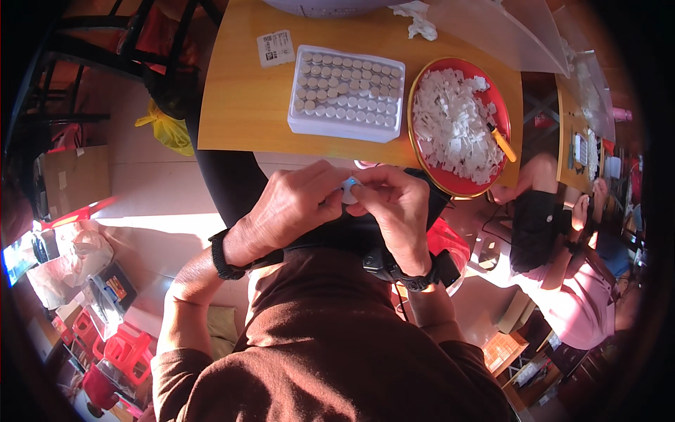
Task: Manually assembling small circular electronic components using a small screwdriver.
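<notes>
Just in front of the table's near edge, my left hand and my right hand meet with fingers bent inward. Between their fingertips is a small white round piece with a bluish glint; both hands pinch it, and the fingers partly hide it. Beyond them on the table, a white foam-like tray holds rows of small cylinders, some beige-topped and some white. To its right, a red plate with a gold rim carries a heap of small white translucent pieces. An orange-handled tool lies across the plate's right side.
On the wooden table lie a printed label card and crumpled white tissue. A purple basin stands at the far edge. Another person in a pink shirt sits at the right. A yellow bag is at the left.
</notes>
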A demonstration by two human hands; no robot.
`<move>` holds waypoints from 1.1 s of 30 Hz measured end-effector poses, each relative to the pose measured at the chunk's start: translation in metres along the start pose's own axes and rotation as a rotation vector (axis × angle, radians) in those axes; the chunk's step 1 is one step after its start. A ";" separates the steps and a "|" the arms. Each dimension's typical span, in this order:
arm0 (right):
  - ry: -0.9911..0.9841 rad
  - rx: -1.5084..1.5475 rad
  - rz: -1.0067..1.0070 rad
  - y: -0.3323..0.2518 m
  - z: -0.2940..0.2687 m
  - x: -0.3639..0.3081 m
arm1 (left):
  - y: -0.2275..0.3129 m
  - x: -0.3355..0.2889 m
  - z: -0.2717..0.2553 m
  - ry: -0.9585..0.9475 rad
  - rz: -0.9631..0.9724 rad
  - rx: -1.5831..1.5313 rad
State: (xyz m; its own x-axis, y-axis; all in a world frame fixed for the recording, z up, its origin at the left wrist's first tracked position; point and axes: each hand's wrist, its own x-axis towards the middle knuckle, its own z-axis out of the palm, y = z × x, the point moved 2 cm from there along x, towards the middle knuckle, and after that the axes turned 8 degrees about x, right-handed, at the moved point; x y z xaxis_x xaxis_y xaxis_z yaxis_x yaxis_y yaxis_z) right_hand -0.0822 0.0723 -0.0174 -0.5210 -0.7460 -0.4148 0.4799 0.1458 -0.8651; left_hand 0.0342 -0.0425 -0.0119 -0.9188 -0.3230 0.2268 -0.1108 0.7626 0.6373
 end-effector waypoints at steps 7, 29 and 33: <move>-0.054 0.085 -0.145 0.002 0.003 0.002 | -0.007 -0.015 0.014 0.115 -0.485 -0.765; 0.010 -0.514 -0.778 0.011 0.022 -0.001 | 0.001 -0.016 0.028 0.363 -0.788 -1.364; 0.004 -0.541 -0.791 0.010 0.023 0.000 | 0.000 -0.018 0.030 0.402 -0.731 -1.407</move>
State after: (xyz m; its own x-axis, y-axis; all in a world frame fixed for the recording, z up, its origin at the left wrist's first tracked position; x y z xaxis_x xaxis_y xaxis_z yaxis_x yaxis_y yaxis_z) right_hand -0.0609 0.0583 -0.0197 -0.5577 -0.7550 0.3450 -0.4025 -0.1175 -0.9078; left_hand 0.0393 -0.0200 -0.0385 -0.6521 -0.6534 -0.3846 0.1662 -0.6181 0.7683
